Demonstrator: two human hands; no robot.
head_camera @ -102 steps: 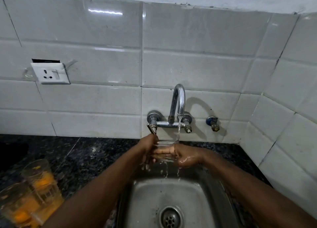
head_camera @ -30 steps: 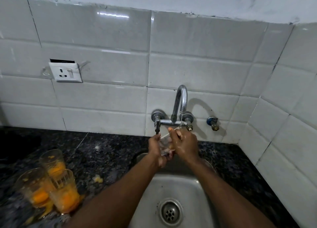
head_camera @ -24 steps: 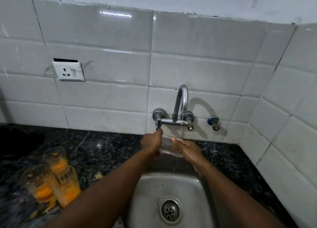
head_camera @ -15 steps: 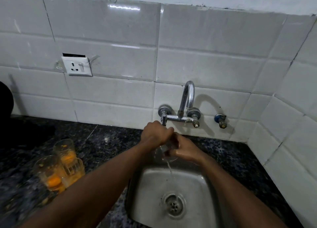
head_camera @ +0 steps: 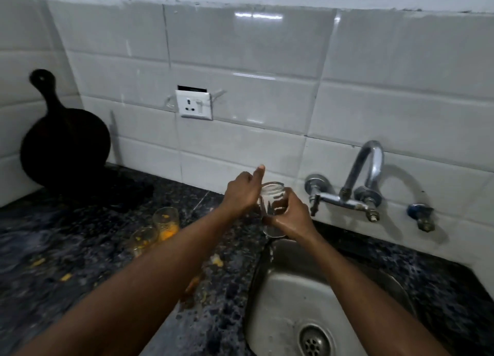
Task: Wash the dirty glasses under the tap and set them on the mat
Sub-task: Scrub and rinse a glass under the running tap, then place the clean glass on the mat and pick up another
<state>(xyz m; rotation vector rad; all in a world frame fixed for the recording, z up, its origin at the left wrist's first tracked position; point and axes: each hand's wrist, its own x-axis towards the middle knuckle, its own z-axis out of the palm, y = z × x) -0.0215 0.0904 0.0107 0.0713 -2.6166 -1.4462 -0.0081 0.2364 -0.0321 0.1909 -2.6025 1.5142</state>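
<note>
Two orange-smeared clear glasses point(head_camera: 165, 220) stand near the middle of the dark speckled stone counter point(head_camera: 66, 238). My left hand point(head_camera: 242, 195) sits against the clear empty glass tumbler point(head_camera: 272, 195), thumb up; I can't tell its grip. My right hand point(head_camera: 291, 218) wraps that tumbler, upright above the steel sink point(head_camera: 270, 283) at its left rim.

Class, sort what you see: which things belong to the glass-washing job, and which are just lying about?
Job: clear glass tumbler in the right hand, left hand against it; two orange-smeared dirty glasses; curved chrome tap; steel sink.
Lying about: round black handled board; white wall socket; blue-capped valve.
</note>
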